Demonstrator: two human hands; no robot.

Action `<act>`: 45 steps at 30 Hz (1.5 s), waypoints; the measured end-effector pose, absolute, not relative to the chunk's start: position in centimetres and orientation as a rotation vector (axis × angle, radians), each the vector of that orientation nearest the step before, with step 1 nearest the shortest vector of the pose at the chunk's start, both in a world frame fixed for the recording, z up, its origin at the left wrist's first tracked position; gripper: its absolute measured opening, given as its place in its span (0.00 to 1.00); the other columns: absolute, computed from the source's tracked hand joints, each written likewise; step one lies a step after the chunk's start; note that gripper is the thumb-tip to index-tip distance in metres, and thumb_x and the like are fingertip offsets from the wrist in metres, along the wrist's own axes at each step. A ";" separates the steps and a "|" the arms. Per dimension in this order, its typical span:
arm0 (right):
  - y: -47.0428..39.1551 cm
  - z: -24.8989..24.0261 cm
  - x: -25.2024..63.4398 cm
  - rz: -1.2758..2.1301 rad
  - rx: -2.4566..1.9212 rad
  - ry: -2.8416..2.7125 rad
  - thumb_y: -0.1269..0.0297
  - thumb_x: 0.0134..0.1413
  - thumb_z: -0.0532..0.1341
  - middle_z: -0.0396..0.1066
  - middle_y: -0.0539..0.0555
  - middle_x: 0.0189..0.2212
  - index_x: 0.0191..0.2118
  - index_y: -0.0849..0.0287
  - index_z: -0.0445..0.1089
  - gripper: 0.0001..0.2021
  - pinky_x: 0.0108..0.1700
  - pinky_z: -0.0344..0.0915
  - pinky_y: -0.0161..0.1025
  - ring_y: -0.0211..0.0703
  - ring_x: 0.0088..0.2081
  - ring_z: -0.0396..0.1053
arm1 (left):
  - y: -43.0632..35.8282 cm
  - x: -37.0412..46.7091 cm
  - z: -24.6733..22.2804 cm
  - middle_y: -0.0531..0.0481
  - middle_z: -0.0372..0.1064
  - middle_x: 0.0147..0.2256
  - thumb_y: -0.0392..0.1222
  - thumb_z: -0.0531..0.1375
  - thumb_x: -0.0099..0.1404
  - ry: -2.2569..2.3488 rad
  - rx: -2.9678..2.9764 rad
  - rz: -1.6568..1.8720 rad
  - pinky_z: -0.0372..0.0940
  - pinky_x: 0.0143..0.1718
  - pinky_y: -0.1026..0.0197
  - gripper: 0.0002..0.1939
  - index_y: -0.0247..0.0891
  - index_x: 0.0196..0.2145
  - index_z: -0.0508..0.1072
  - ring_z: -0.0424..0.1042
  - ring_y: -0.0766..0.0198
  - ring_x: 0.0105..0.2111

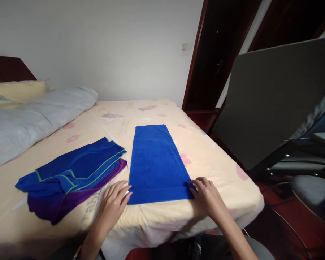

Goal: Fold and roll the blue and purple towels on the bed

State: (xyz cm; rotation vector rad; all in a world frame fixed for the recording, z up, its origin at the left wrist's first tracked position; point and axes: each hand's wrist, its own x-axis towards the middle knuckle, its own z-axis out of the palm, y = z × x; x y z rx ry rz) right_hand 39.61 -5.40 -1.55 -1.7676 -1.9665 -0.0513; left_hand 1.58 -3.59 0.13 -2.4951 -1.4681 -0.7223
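A long blue towel (157, 162) lies flat on the bed, its near end turned over into a narrow band with a crease across it. At the left end of that band, the fingers of my left hand (114, 202) are curled, thumb and fingertips closed at the towel's edge. My right hand (208, 196) pinches the band's right end between thumb and fingers. To the left lies a loose pile of cloths: a blue cloth with green edging (78, 164) on top and a purple cloth (55, 211) under it.
A patterned cream sheet (219, 166) covers the bed. A grey rolled quilt (43, 117) and a yellow pillow (18, 90) lie at the left. Beyond the bed's right edge stand a dark grey panel (276, 97) and a chair (308, 187); a dark door (219, 54) is behind.
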 end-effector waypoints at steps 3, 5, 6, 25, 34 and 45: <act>-5.9 -1.1 36.7 -0.106 -1.554 -2.069 0.65 0.66 0.54 0.71 0.62 0.52 0.53 0.58 0.72 0.15 0.53 0.70 0.50 0.54 0.51 0.70 | -4.2 3.5 0.2 0.46 0.71 0.57 0.37 0.53 0.71 -1.195 -2.580 -0.724 0.64 0.59 0.52 0.17 0.42 0.56 0.70 0.67 0.56 0.59; -6.3 -1.0 34.4 -0.074 -1.393 -2.200 0.66 0.68 0.52 0.67 0.61 0.59 0.60 0.59 0.66 0.18 0.58 0.67 0.51 0.53 0.58 0.66 | -4.5 4.9 -0.1 0.47 0.68 0.60 0.36 0.52 0.72 -1.066 -2.652 -0.654 0.63 0.62 0.52 0.22 0.41 0.62 0.64 0.64 0.57 0.62; -6.6 -1.0 33.3 -0.037 -1.325 -2.275 0.67 0.68 0.52 0.64 0.60 0.61 0.62 0.59 0.63 0.20 0.61 0.65 0.51 0.52 0.60 0.64 | -4.6 5.5 -0.4 0.47 0.66 0.61 0.36 0.51 0.72 -1.023 -2.691 -0.603 0.63 0.62 0.52 0.24 0.41 0.64 0.60 0.63 0.58 0.63; -6.8 -0.2 39.3 0.584 -1.489 -2.170 0.68 0.61 0.57 0.55 0.58 0.66 0.64 0.54 0.62 0.26 0.65 0.59 0.47 0.51 0.65 0.56 | -3.8 1.9 -1.0 0.54 0.67 0.61 0.34 0.54 0.66 -1.285 -2.906 -0.545 0.66 0.61 0.52 0.28 0.52 0.62 0.64 0.66 0.59 0.61; -6.0 -1.1 39.3 0.449 -1.518 -2.147 0.74 0.54 0.56 0.72 0.57 0.53 0.55 0.53 0.72 0.23 0.55 0.69 0.43 0.48 0.52 0.72 | -3.4 0.9 -0.1 0.56 0.73 0.55 0.30 0.55 0.59 -1.502 -2.892 -0.673 0.69 0.58 0.57 0.29 0.54 0.55 0.73 0.73 0.59 0.55; -5.6 0.4 40.1 0.641 -1.521 -2.075 0.70 0.59 0.53 0.73 0.56 0.52 0.52 0.55 0.74 0.19 0.56 0.67 0.45 0.49 0.53 0.71 | -3.1 0.5 0.8 0.49 0.73 0.55 0.45 0.54 0.68 -1.941 -3.079 -0.911 0.65 0.60 0.57 0.15 0.47 0.49 0.76 0.71 0.59 0.55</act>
